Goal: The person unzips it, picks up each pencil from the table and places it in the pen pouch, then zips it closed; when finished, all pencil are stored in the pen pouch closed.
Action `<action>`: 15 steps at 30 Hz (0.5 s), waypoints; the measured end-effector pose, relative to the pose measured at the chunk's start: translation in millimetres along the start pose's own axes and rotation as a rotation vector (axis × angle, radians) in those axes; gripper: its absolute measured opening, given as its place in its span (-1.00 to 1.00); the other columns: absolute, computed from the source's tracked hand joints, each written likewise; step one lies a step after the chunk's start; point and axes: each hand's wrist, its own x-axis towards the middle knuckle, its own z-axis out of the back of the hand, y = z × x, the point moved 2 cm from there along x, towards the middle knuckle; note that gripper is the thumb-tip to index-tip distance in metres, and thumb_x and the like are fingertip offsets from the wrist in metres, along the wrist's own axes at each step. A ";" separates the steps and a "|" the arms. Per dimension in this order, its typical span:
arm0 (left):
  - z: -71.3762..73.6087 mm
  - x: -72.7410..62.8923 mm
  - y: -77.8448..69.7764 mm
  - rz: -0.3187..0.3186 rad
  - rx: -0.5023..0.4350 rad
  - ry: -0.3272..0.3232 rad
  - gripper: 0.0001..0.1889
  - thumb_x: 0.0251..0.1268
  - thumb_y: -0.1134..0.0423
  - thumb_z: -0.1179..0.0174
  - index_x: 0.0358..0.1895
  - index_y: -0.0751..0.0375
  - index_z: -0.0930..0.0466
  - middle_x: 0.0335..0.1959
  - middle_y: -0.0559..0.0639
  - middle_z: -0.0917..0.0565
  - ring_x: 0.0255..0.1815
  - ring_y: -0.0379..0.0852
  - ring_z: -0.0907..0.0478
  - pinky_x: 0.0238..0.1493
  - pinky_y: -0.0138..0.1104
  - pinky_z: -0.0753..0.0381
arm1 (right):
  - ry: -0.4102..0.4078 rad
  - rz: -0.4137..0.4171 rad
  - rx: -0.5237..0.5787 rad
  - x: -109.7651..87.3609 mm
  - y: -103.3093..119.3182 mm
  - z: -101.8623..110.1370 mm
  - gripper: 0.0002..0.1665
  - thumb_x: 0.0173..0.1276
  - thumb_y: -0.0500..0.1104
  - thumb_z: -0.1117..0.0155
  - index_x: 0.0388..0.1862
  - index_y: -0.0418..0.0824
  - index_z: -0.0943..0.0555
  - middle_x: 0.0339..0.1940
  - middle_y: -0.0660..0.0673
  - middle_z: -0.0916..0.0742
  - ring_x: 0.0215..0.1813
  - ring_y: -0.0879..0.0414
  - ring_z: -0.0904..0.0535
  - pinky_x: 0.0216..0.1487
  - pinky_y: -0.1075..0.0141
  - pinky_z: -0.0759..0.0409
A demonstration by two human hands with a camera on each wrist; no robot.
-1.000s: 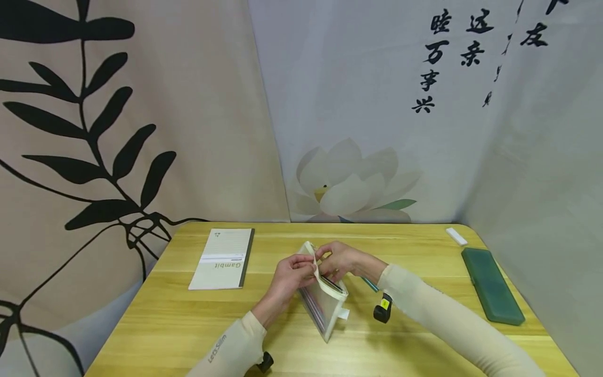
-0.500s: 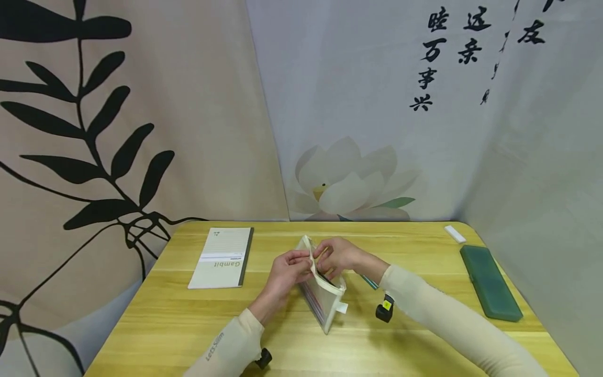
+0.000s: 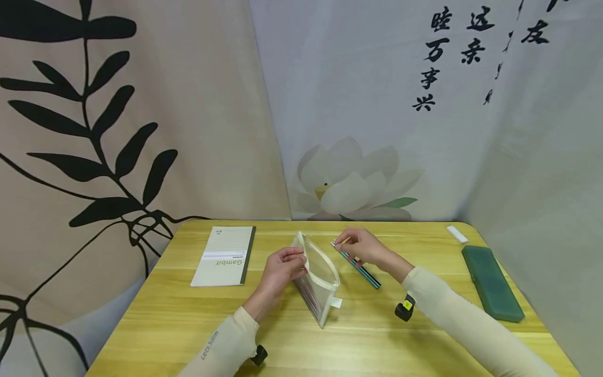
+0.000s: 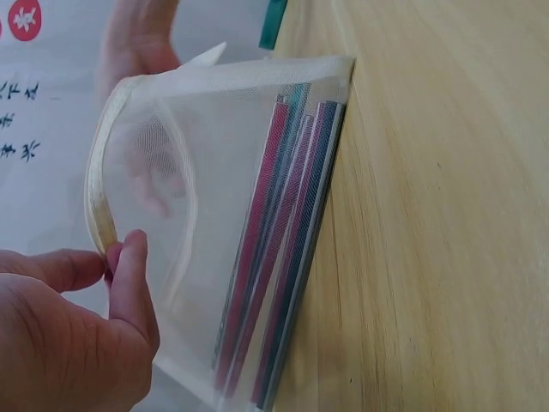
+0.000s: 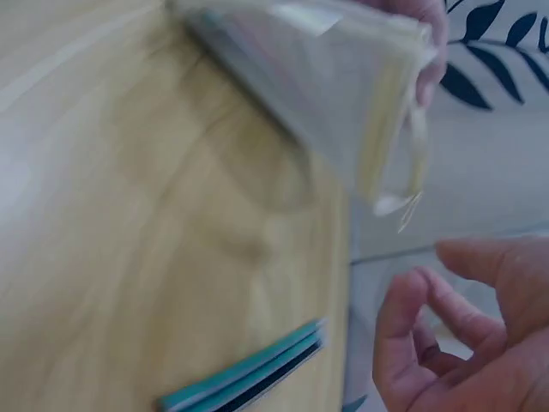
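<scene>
Mesh pouch (image 3: 314, 293), one, cream-edged: stood tilted on the table (image 3: 353, 348), mouth gaping, with a bundle of red, teal and purplish pencils or pens (image 4: 283, 232) visible through its wall, gathered along the bottom edge. Left hand (image 3: 282, 269): pinched the pouch's rim between thumb and fingers, as it had a second earlier. Right hand (image 3: 366, 247): the chief change; its fingers, at the pouch's mouth half a second earlier, had come away to the right, over the loose teal and dark sticks (image 5: 253, 367). Grasp: none evident; the right wrist view showed fingers bent, thumb parted by a narrow gap, the sticks apart from them. Mouth of pouch: now unobstructed and wider than when both hands were at it. Bearing on the work, by judgement: part done, one bundle being inside the pouch and the loose sticks outside, just beside it. Also present: notebook (image 3: 223, 256), far left; green case (image 3: 493, 284), far right; white block (image 3: 457, 234), just beyond the case.
</scene>
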 end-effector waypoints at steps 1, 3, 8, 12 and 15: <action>0.8 -0.1 -0.2 0.001 -0.003 -0.001 -0.65 0.37 0.48 -0.27 0.17 0.49 -0.59 -0.19 0.03 -0.67 -0.27 -0.20 -0.70 -0.13 -0.38 -0.87 | -0.011 -0.009 -0.002 1.4 -5.4 1.4 -0.67 0.60 -0.06 -0.27 0.19 -0.19 -0.67 -0.02 -0.31 -0.73 -0.24 -0.20 -0.67 -0.43 0.12 -0.74; 2.5 0.1 -0.3 0.000 -0.004 -0.004 -0.65 0.36 0.49 -0.27 0.17 0.50 -0.58 -0.20 0.03 -0.67 -0.26 -0.20 -0.70 -0.13 -0.37 -0.87 | -0.030 -0.016 0.001 5.2 -16.1 5.0 -0.67 0.61 -0.05 -0.26 0.21 -0.17 -0.67 -0.02 -0.33 -0.72 -0.27 -0.16 -0.63 -0.48 0.22 -0.62; 5.8 1.9 -0.8 -0.004 -0.006 -0.007 -0.66 0.36 0.48 -0.28 0.16 0.48 -0.59 -0.20 0.03 -0.66 -0.26 -0.18 -0.69 -0.11 -0.35 -0.88 | -0.068 -0.001 0.005 13.0 -35.0 17.6 -0.67 0.58 -0.14 -0.28 0.24 -0.19 -0.65 -0.15 -0.27 -0.68 -0.35 -0.03 -0.52 -0.48 0.21 -0.59; 7.7 1.3 -0.8 0.002 -0.003 0.001 -0.66 0.37 0.46 -0.29 0.17 0.46 -0.58 -0.18 0.02 -0.65 -0.24 -0.18 -0.69 -0.10 -0.36 -0.87 | -0.039 -0.004 0.026 15.2 -49.4 26.3 -0.58 0.54 -0.25 -0.29 0.33 -0.26 -0.60 -0.14 -0.22 -0.63 -0.33 -0.01 -0.53 -0.41 0.18 -0.66; 8.7 -1.1 -0.8 0.003 0.007 0.009 -0.66 0.40 0.46 -0.29 0.19 0.46 -0.58 -0.17 0.02 -0.64 -0.22 -0.19 -0.67 -0.10 -0.37 -0.87 | 0.012 -0.015 0.056 15.7 -60.2 30.5 -0.52 0.54 -0.31 -0.27 0.41 -0.25 -0.55 0.01 -0.29 -0.61 -0.29 -0.02 -0.54 -0.40 0.22 -0.60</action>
